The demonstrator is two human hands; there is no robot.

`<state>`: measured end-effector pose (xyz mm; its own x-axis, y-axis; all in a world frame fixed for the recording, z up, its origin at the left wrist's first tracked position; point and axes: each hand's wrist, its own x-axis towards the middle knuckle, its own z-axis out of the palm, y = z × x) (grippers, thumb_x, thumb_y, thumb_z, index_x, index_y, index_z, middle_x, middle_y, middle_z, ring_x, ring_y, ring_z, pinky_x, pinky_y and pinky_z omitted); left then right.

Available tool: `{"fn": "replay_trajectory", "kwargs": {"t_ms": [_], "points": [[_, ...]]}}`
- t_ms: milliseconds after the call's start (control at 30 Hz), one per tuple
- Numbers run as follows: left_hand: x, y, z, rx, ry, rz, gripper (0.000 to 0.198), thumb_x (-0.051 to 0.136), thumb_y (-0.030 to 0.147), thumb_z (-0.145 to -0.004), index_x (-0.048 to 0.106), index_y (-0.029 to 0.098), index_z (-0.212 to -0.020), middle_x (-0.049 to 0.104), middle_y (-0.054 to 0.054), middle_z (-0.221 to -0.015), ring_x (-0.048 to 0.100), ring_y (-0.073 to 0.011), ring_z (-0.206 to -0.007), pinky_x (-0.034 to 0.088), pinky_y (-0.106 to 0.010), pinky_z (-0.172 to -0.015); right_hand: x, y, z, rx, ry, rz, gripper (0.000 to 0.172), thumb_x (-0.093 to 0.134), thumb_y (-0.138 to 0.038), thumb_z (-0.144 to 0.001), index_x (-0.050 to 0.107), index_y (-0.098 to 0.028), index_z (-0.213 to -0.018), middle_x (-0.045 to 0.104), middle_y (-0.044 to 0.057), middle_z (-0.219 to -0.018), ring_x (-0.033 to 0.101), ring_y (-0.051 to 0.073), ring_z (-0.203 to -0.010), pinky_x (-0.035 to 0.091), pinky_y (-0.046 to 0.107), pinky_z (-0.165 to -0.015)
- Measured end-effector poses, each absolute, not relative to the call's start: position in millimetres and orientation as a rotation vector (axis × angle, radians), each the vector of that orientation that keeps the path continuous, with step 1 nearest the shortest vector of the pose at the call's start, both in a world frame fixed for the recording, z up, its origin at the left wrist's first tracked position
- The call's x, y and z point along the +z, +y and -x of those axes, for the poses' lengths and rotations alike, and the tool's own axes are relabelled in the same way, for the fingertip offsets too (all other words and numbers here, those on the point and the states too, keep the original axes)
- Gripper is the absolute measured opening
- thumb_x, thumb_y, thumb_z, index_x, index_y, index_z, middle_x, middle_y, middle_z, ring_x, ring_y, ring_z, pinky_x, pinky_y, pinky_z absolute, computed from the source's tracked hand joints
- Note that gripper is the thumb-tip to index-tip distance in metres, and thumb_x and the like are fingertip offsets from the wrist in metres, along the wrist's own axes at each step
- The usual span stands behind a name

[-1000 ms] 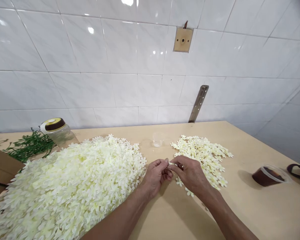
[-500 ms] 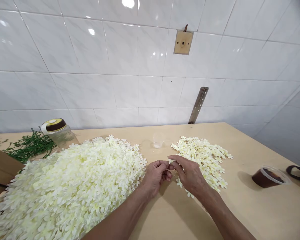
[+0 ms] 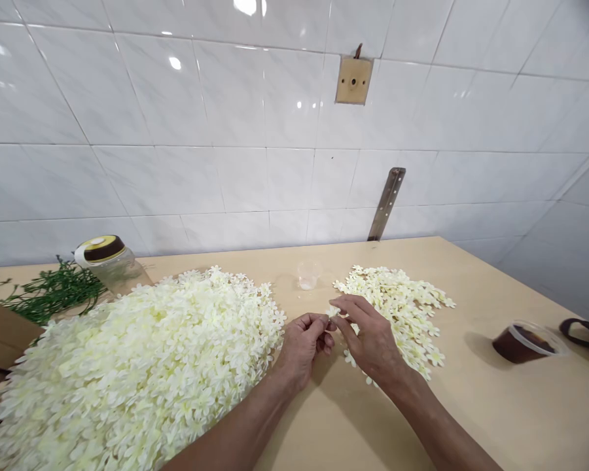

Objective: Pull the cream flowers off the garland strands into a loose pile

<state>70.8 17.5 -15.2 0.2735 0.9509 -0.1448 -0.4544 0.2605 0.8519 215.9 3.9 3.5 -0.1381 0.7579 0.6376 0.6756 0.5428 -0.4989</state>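
Observation:
My left hand and my right hand meet over the table between two heaps of flowers. Together their fingertips pinch a small cream fabric flower. A big heap of cream flowers fills the left half of the table, touching my left hand's side. A smaller flat pile of the same flowers lies just behind and right of my right hand. A little clear plastic cup stands beyond both hands.
A clear jar with a brown and yellow lid lies at the back left beside green plastic stems. A cardboard box edge is at far left. A tub with brown contents and a black strap sit right. The beige table meets a tiled wall.
Both hands have stayed together, shifting slightly up and away; the right hand's fingers have stretched out more along the small flower.

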Motion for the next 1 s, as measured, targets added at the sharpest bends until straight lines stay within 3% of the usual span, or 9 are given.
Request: {"fn": "replay_trajectory", "kwargs": {"t_ms": [100, 367, 567, 767, 1000], "points": [[-15.1, 17.0, -71.4, 1.106, 0.766, -0.786, 0.028, 0.076, 0.037, -0.071, 0.067, 0.011, -0.075, 0.065, -0.005, -0.072, 0.051, -0.0072, -0.051, 0.037, -0.021, -0.049, 2.1, 4.3, -214.7, 0.052, -1.849, 1.163, 0.022, 0.049, -0.019, -0.094, 0.068, -0.021, -0.104, 0.068, 0.008, -0.1, 0.066, 0.019, -0.094, 0.055, 0.033, -0.084], [-16.5, 18.3, -69.5, 1.015, 0.711, -0.822, 0.024, 0.077, 0.031, -0.07, 0.07, 0.01, -0.079, 0.058, -0.002, -0.056, 0.049, -0.0081, -0.05, 0.038, -0.021, -0.051, 4.4, 5.1, -219.5, 0.285, -1.923, 1.327, 0.025, 0.057, -0.032, -0.092, 0.07, -0.021, -0.109, 0.074, 0.006, -0.099, 0.069, 0.019, -0.087, 0.055, 0.03, -0.077], [-11.7, 15.1, -68.1, 0.988, 0.663, -0.807, 0.024, 0.075, 0.029, -0.069, 0.07, 0.009, -0.08, 0.066, -0.008, -0.081, 0.054, -0.009, -0.055, 0.04, -0.022, -0.051, 12.1, 3.4, -224.5, 0.267, -1.869, 1.413, 0.025, 0.052, -0.034, -0.093, 0.072, -0.022, -0.1, 0.075, 0.004, -0.086, 0.07, 0.019, -0.076, 0.053, 0.029, -0.07], [-8.3, 14.9, -67.2, 0.998, 0.684, -0.747, 0.021, 0.076, 0.027, -0.069, 0.068, 0.01, -0.079, 0.066, -0.007, -0.077, 0.055, -0.0092, -0.054, 0.038, -0.022, -0.05, 18.4, -0.7, -222.9, 0.12, -1.905, 1.418, 0.038, 0.04, -0.037, -0.099, 0.068, -0.022, -0.078, 0.066, 0.001, -0.063, 0.059, 0.015, -0.057, 0.045, 0.025, -0.057], [-12.4, 18.2, -66.2, 0.997, 0.621, -0.697, 0.034, 0.07, 0.043, -0.079, 0.066, 0.009, -0.08, 0.065, -0.007, -0.076, 0.056, -0.0094, -0.054, 0.039, -0.022, -0.05, 14.7, 0.4, -218.4, 0.313, -1.985, 1.223, 0.028, 0.042, -0.025, -0.098, 0.069, -0.024, -0.105, 0.072, 0.004, -0.099, 0.067, 0.017, -0.088, 0.051, 0.028, -0.079]]}}
